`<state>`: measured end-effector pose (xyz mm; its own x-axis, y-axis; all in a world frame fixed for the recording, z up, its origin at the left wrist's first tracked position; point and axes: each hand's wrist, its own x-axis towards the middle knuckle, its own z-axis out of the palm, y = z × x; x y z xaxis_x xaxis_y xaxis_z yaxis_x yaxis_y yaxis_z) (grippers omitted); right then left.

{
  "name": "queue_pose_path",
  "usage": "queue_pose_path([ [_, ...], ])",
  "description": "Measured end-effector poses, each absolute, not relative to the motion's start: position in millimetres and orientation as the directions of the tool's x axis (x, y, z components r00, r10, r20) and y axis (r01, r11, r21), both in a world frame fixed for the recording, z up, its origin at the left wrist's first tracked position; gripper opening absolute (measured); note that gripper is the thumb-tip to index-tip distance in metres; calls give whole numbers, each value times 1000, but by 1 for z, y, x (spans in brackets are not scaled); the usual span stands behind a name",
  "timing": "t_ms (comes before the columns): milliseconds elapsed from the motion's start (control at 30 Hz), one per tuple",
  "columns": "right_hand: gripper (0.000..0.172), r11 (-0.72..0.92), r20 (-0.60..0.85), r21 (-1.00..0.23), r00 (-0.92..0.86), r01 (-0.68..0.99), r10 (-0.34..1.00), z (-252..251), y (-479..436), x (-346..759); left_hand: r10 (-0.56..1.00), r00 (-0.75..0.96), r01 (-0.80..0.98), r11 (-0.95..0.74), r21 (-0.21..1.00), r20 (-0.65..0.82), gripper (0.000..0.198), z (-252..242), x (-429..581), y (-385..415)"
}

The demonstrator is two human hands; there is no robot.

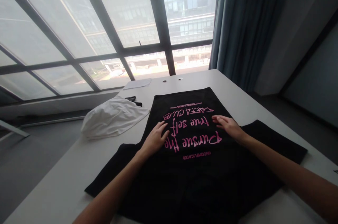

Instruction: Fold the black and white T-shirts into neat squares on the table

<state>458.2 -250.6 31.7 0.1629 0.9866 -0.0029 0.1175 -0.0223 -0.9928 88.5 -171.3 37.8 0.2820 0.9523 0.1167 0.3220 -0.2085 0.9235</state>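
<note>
A black T-shirt (190,178) with pink lettering lies spread flat on the white table, its hem toward the window and its sleeves out to both sides. The print appears upside down from here. Over the left part of the lettering is my left hand (155,137), fingers apart and holding nothing. My right hand (228,127) is at the right end of the lettering, fingers stretched out and nothing in them. Whether either palm presses on the cloth or hovers just above it, I cannot tell.
A crumpled white cloth (113,116) lies at the table's left edge, with a small black item (133,100) behind it. Farther back are a white sheet (137,84) and two small round objects on the white table (203,79). Windows and a blue-grey curtain (237,33) stand beyond.
</note>
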Motion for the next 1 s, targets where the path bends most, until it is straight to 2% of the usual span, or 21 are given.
queue_pose_path([
  [33,33,-74,-81,-993,84,-90,993,35,-223,440,948,313,154,-112,982,59,25,40,113,-152],
  [100,36,-203,-208,-903,-27,-380,978,34,-171,418,925,372,-96,117,988,-73,21,40,154,-115],
  [200,45,-262,-302,-708,-54,-656,952,18,-110,429,913,346,-457,366,811,-217,32,33,177,-67],
  [300,54,-170,-336,-594,51,-786,941,2,-76,486,913,289,-666,407,625,-287,45,19,160,-35],
  [367,59,-73,-344,-585,166,-808,924,-2,-63,528,919,297,-734,395,553,-261,51,9,143,-23],
  [433,57,68,-343,-633,358,-771,869,0,-51,558,925,306,-765,380,521,-226,54,1,132,-19],
  [500,52,145,-329,-670,467,-728,821,5,-37,566,928,298,-768,372,521,-223,55,-3,131,-18],
  [567,50,145,-285,-672,435,-726,854,8,-21,555,927,294,-767,374,522,-233,57,-3,135,-19],
  [633,53,66,-245,-660,297,-748,923,8,-6,536,925,290,-769,378,515,-246,59,-2,138,-20],
  [700,56,-58,-261,-647,149,-760,954,3,6,522,924,288,-774,380,507,-253,61,-1,138,-21],
  [767,59,-128,-302,-636,92,-761,949,-2,17,523,925,288,-776,378,505,-249,63,-1,135,-21],
  [833,61,-62,-318,-660,204,-748,926,-3,28,536,926,291,-776,376,506,-242,64,-2,133,-21],
  [933,60,134,-264,-709,437,-693,860,2,43,559,924,299,-775,381,505,-239,64,-5,132,-20],
  [1000,60,178,-221,-694,441,-698,870,6,47,562,924,298,-774,380,507,-238,65,-6,133,-21],
])
